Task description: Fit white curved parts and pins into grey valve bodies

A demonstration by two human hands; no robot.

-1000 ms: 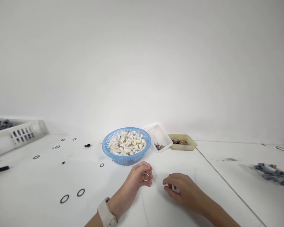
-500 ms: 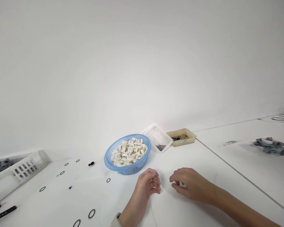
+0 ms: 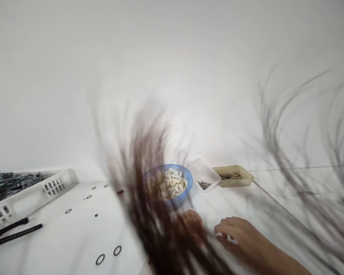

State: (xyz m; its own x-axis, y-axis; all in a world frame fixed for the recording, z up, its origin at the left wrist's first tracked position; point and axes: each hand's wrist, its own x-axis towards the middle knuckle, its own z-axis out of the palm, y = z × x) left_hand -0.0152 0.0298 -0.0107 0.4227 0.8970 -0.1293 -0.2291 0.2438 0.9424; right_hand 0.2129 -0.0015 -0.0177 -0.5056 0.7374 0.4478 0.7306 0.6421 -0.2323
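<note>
Blurred strands of dark hair (image 3: 149, 198) hang across the view and cover much of my left hand (image 3: 190, 225), whose fingers I cannot make out. To its right my right hand (image 3: 235, 233) hovers over the white table, fingers bent and apart, holding nothing. Behind my left hand stands a blue basket (image 3: 186, 193) of white curved pieces (image 3: 176, 181). Beside it a clear tray (image 3: 209, 173) holds thin metal pieces (image 3: 204, 185), and a yellowish tray (image 3: 245, 179) with dark slender items adjoins it.
At the left a white crate (image 3: 31, 198) holds many grey parts (image 3: 13, 183). A black strap (image 3: 17, 235) lies in front of it. Several black rings (image 3: 117, 250) are scattered on the table (image 3: 74, 240). A cord (image 3: 275, 200) runs toward the right.
Hair has swung in front of the camera. The view has shifted, so more of the crate shows at the left and the grey part at the right is nearly out of frame.
</note>
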